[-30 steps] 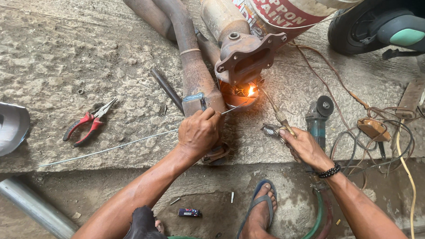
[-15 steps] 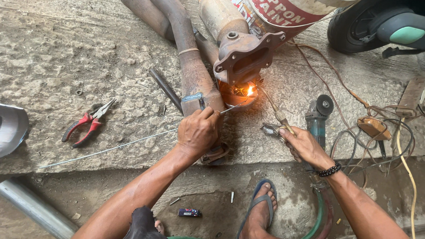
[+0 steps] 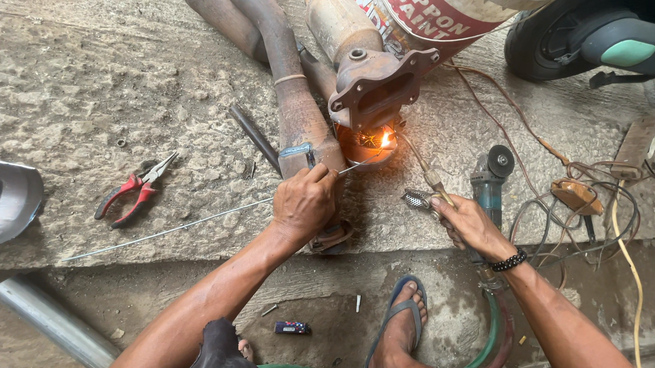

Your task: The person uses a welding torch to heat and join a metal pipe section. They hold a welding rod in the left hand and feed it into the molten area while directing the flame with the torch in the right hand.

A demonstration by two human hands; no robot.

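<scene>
While the flame (image 3: 385, 139) burns on at the flange (image 3: 379, 88), nothing has shifted: left hand (image 3: 304, 204) clamped on the rod (image 3: 166, 231), right hand (image 3: 470, 224) clamped on the torch (image 3: 423, 175), near the slab's (image 3: 84, 83) front edge; joint work continues.

A single camera, worn on the person's head, looked steeply down and slightly forward over both forearms. It sat close to the work: the left hand (image 3: 304, 204) and right hand (image 3: 469, 225) filled the lower middle, the rusty exhaust pipe (image 3: 294, 109) ran off the top edge, and the concrete slab (image 3: 85, 91) spread wide to the left. No second view shared the scene.
</scene>
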